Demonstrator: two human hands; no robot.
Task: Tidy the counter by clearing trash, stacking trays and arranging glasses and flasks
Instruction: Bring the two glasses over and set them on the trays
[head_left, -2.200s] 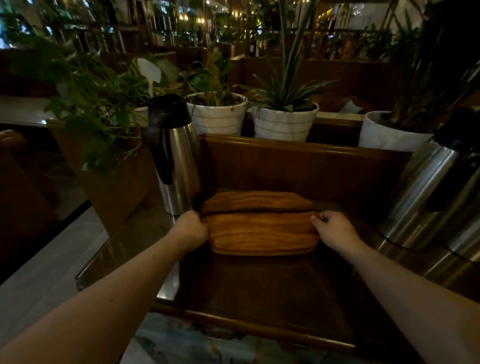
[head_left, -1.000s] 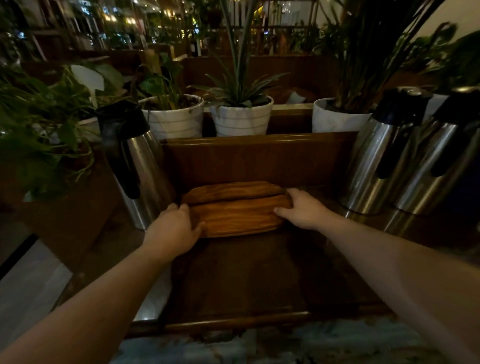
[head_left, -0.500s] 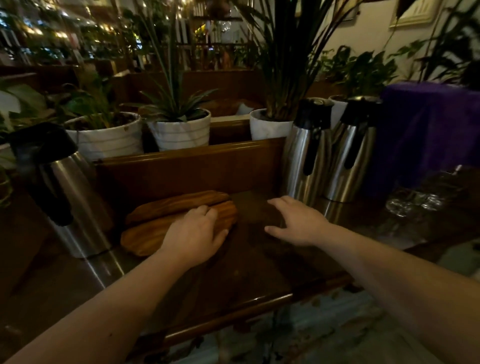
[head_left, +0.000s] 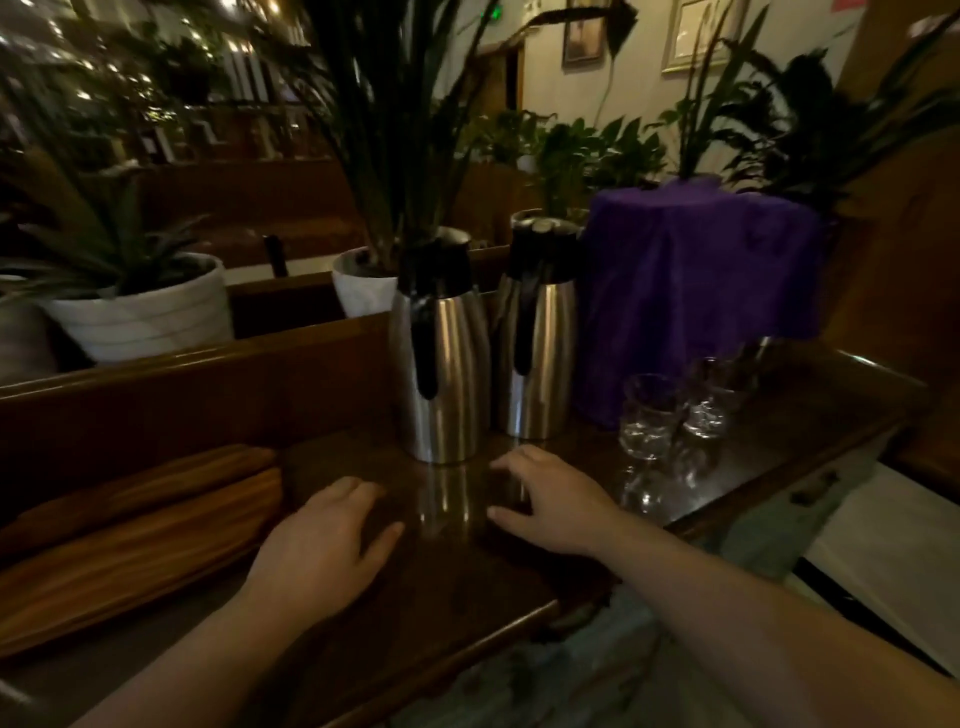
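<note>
Head view of a dark wooden worktop (head_left: 457, 597) in dim light. Two wooden trays (head_left: 130, 540) lie stacked at the near left, their long axis running from near left to far right; the upper tray sits slightly farther back than the lower. Two steel flasks with black lids and handles stand upright side by side at the centre: the left flask (head_left: 441, 358) and, just beside it, the right flask (head_left: 537, 332). Both are closed, so their contents cannot be told; both handles face the viewer. To the right of the flasks stand clear stemmed glasses (head_left: 649, 415), upright and close together; whether they hold liquid cannot be told. Behind them a purple cloth (head_left: 696, 280) drapes over a hidden object. White plant pots (head_left: 140, 317) holding green plants stand behind the wooden back rail (head_left: 208, 374).

The left hand (head_left: 322, 545) is just right of the trays, palm down over the worktop, its grip apart and holding nothing. The right hand (head_left: 550, 504) is near the flask bases, fingers spread, its grip likewise apart and empty.
</note>
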